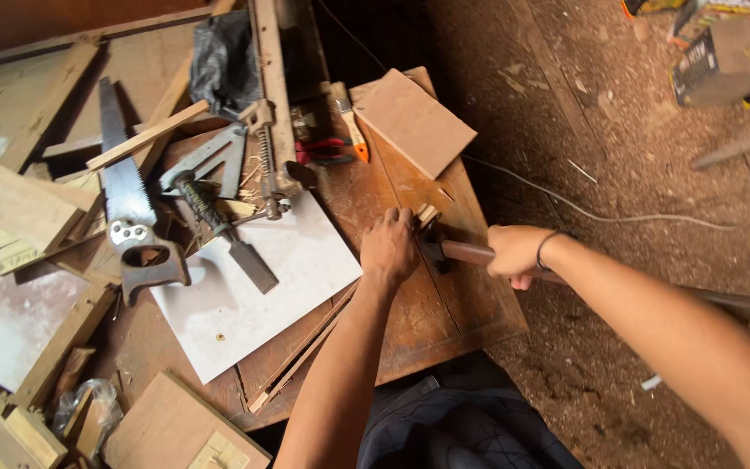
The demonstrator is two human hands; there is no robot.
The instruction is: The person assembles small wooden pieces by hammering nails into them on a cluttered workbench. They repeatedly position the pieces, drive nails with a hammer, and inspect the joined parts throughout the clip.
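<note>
Two hands: left hand, right hand. One hammer, one handsaw, one chisel, one paintbrush.

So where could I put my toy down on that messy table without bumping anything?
The white board is bare below the chisel. The brown tabletop is free just under the left hand and the hammer. The saw, the wood offcuts and the clamp crowd the far left.

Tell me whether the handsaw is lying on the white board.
No: the handsaw lies on the wood scraps left of the white board, with only its handle reaching the board's edge; a chisel rests on the board.
</note>
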